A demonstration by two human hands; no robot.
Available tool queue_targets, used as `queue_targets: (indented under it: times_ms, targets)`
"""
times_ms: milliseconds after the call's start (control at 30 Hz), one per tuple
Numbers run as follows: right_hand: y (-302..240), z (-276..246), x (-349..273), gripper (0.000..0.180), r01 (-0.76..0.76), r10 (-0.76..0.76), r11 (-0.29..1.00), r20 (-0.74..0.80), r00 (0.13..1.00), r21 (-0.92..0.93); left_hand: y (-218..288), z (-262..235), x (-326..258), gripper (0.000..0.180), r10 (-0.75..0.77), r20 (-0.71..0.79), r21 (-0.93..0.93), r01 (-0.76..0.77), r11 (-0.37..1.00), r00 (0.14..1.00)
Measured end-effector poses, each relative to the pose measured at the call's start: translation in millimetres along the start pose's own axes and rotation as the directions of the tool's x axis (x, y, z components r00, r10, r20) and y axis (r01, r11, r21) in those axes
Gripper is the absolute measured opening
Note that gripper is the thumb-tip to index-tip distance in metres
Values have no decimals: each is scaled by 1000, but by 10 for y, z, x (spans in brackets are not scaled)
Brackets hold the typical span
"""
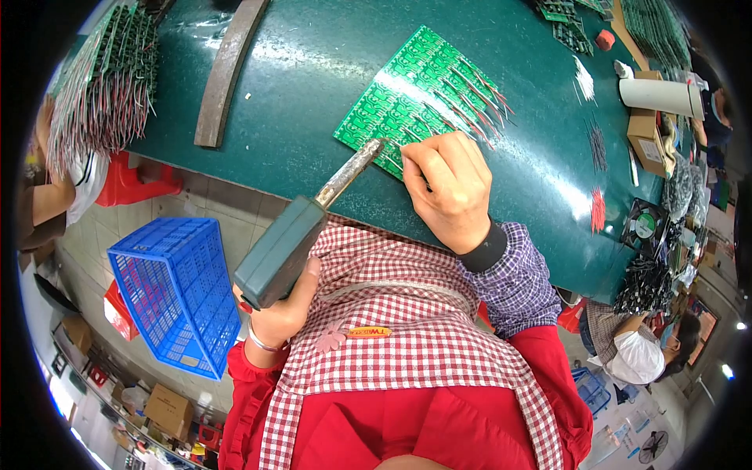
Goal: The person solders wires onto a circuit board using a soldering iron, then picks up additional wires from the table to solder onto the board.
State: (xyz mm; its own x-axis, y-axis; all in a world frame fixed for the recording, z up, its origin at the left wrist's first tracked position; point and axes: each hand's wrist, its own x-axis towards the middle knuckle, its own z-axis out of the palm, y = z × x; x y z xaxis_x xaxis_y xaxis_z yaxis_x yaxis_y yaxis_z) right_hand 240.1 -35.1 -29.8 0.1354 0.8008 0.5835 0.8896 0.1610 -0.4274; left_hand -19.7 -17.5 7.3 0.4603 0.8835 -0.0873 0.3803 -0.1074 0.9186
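Observation:
My left hand (283, 315) is wrapped round a soldering gun (283, 249) with a dark green body and a metal barrel. Its tip touches or hovers just over the near left part of a green circuit board panel (415, 74), which lies flat on the table. My right hand (450, 188) is closed in a pinch at the panel's near edge, beside the tip. Whatever sits between those fingertips is too small to make out. Several red, black and white wires (474, 106) stick out from the panel's right side.
The green table (305, 110) carries a curved brown bar (227, 74), wired boards (110, 86) stacked at the left, and bundles of white (583, 80), black (598, 145) and red wires (598, 210) at the right. A blue crate (184, 294) stands at the lower left. Other people are nearby.

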Motion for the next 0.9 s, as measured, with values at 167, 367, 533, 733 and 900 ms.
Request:
queue_targets:
  times_ms: [167,367,533,733,900]
  targets:
    - [8,-11,5,19,0,0,1000,-5,1000,8,112,57,40,17,-62,-94,-11,61,998,994]
    - [8,-112,-51,18,-20,22,999,34,999,-41,113,97,93,18,-114,-97,-70,108,992,989]
    - [30,-318,-113,20,-46,46,999,10,999,24,-11,131,-3,33,-103,-177,-115,84,990,979]
    - [723,-951,-255,13,-257,227,946,-161,961,-198,-7,157,85,30,-96,-179,-98,80,992,979]
    - [1630,-1357,-394,4,-411,323,793,-262,910,-449,14,193,88,29,-78,-177,-82,65,995,981]
